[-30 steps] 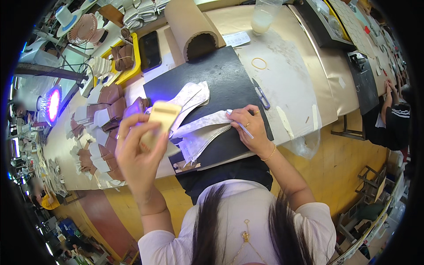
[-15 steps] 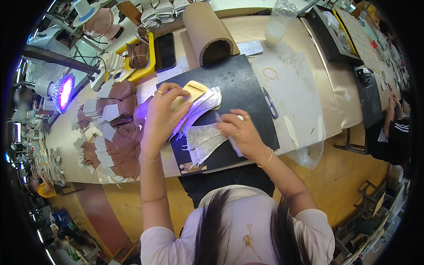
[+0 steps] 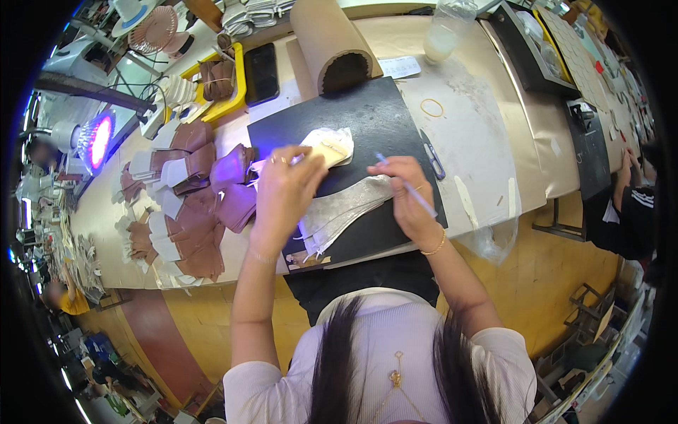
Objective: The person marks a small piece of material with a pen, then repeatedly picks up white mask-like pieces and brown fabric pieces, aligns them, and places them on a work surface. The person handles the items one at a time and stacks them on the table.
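Nearest in, the right hand (image 3: 409, 191) had a thin pen-like tool (image 3: 406, 185) pinched between thumb and fingers, grip closed narrow on it, tip slanting down toward the pale curved shoe piece (image 3: 353, 208) lying flat on the black cutting mat (image 3: 367, 120). The left hand (image 3: 286, 191) sat just beside it, fingers curled around a small tan block (image 3: 326, 152), so that grip was holding too, resting over the upper end of another pale piece (image 3: 332, 138).

My take on doing that step well: keep the flat piece pinned so it doesn't skate on the mat, and run the tool along the curved edge in one steady pass rather than short jabs. The block hand looked well placed to press down close to the line.

Left of the mat, a spread of brown and white cut pieces (image 3: 191, 205) covered the tabletop (image 3: 480, 141). Farther back were a big cardboard roll (image 3: 328, 42), a dark phone (image 3: 261, 71) in a yellow tray (image 3: 236, 95), a rubber band (image 3: 432, 107), and a purple lamp (image 3: 99, 140) off to the left.
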### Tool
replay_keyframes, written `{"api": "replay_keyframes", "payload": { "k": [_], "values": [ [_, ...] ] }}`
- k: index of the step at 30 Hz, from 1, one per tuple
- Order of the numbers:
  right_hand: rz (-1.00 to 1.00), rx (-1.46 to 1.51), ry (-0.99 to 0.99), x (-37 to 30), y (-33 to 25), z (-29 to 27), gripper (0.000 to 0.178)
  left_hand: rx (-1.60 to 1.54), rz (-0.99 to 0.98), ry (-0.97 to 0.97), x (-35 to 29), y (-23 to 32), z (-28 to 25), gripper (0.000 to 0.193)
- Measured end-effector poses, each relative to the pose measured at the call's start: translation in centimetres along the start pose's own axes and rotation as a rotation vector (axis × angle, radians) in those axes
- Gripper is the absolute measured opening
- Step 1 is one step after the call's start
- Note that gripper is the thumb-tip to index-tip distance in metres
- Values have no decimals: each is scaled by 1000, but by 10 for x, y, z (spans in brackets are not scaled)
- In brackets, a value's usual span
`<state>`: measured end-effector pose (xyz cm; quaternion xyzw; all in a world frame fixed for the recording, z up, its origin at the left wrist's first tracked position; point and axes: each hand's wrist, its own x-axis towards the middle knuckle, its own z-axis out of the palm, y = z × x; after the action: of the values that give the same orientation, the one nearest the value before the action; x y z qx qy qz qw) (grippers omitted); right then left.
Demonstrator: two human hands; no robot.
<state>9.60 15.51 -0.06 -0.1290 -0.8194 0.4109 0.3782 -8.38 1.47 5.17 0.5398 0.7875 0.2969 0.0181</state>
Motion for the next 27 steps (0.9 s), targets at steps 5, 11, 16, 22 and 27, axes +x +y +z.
{"api": "replay_keyframes", "payload": {
  "k": [5, 11, 16, 22, 27],
  "values": [
    [302, 316, 116, -26, 6, -10, 23, -95, 154, -117, -32, 28, 24, 20],
    [332, 325, 98, -38, 6, -8, 23, -90, 108, -104, -35, 24, 45, 18],
    [338, 279, 55, -39, 6, -9, 28, -91, 96, -75, -37, 25, 50, 17],
    [337, 234, 114, -30, 0, -9, 18, -102, 102, -78, -39, 22, 53, 16],
    [50, -127, -28, -8, -4, -10, 9, -105, 106, -77, -40, 20, 56, 15]
  ]
}}
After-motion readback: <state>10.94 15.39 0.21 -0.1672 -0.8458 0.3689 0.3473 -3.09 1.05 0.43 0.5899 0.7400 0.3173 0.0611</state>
